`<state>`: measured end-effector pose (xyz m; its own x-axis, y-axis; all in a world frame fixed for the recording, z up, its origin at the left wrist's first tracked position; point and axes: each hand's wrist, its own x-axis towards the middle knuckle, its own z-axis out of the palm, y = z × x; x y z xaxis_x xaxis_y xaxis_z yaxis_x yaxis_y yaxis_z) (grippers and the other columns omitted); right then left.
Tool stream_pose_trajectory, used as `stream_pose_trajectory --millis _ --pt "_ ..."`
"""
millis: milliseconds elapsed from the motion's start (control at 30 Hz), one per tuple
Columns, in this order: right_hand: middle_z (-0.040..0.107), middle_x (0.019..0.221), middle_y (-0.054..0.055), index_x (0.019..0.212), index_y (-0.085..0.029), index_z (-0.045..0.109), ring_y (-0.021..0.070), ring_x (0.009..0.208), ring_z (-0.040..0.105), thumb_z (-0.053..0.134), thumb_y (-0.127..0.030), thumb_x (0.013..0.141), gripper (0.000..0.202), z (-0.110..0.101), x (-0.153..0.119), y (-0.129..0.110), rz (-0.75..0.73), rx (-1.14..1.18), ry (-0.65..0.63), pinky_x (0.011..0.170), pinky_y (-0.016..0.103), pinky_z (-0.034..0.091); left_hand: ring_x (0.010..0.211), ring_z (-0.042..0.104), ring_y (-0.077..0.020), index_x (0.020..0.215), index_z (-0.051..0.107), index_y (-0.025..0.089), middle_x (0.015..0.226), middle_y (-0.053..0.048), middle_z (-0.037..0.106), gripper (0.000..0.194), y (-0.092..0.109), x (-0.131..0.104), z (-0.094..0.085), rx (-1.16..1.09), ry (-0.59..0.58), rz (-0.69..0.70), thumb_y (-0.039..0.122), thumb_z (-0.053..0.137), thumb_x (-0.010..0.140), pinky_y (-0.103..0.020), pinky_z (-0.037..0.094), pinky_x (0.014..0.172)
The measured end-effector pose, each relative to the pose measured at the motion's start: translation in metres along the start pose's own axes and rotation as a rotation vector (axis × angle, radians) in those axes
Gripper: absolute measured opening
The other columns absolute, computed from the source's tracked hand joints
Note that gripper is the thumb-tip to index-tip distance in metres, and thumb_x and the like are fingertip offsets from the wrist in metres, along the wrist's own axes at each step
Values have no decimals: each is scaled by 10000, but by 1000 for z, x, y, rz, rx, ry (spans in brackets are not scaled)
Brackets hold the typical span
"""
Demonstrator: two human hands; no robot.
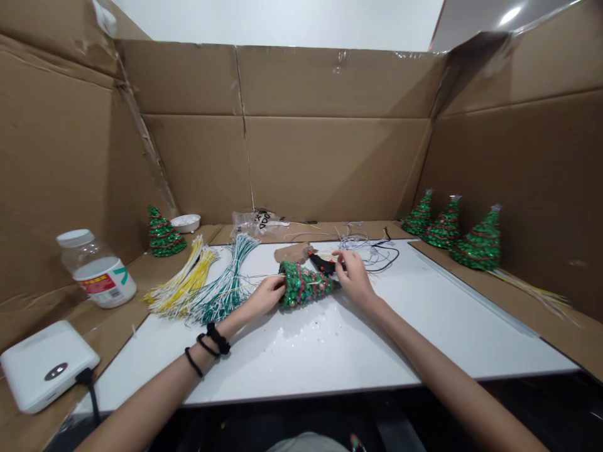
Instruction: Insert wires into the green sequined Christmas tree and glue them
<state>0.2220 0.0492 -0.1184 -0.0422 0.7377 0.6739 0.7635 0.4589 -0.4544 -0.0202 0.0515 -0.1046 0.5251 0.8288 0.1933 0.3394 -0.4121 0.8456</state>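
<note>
Left margin: a labelled, white-lidded jar [97,270] stands beyond a white device [49,367] with a black cable [94,398]. Rear: a white bowl [185,228] and a clear plastic bag [244,224] lie before upright cardboard walls [339,157].

Left hand [269,296] and right hand [352,276] are bare, forearms [433,370] likewise. Near the left wrist I note three black bands: one bunched scrunchie [218,338], two slimmer loops [193,362].
</note>
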Motion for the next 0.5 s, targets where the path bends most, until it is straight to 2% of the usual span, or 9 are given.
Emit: stream_pose_trajectory --millis 67,133,233,367,500 --pt "565 1029 113 1058 -164 561 266 957 444 430 -44 714 387 2 10 15 12 -142 -135 828 378 361 772 568 -188 786 653 126 770 -49 663 227 0 -1 1 -32 16 -36 232 454 767 -274 461 698" --pt "525 1125 139 1134 -156 559 290 1028 413 445 -29 663 501 6 19 27 40 -250 -307 855 383 343 760 566 -184 787 656 122 754 -50 657 226 0 -2 1 -66 22 -59 242 465 767 -256 451 659" --pt "532 1116 157 1138 -143 577 308 1036 420 488 -55 644 510 13 30 35 77 -296 -498 843 372 334 708 555 -167 780 658 121 722 -47 646 220 1 -3 3 -125 27 -82 264 491 766 -231 426 602" --pt "574 1037 136 1012 -138 609 279 999 454 512 -70 636 394 15 35 38 21 -240 -520 834 335 329 565 497 -127 775 659 119 587 -17 579 228 2 -5 5 -205 45 -129 288 505 772 -211 370 517" --pt "586 988 100 965 -144 566 221 914 492 495 -93 674 304 12 33 41 -50 -171 -458 780 289 351 541 456 -98 748 646 111 622 -18 569 244 1 -4 6 -249 7 -121 321 523 766 -192 312 473"
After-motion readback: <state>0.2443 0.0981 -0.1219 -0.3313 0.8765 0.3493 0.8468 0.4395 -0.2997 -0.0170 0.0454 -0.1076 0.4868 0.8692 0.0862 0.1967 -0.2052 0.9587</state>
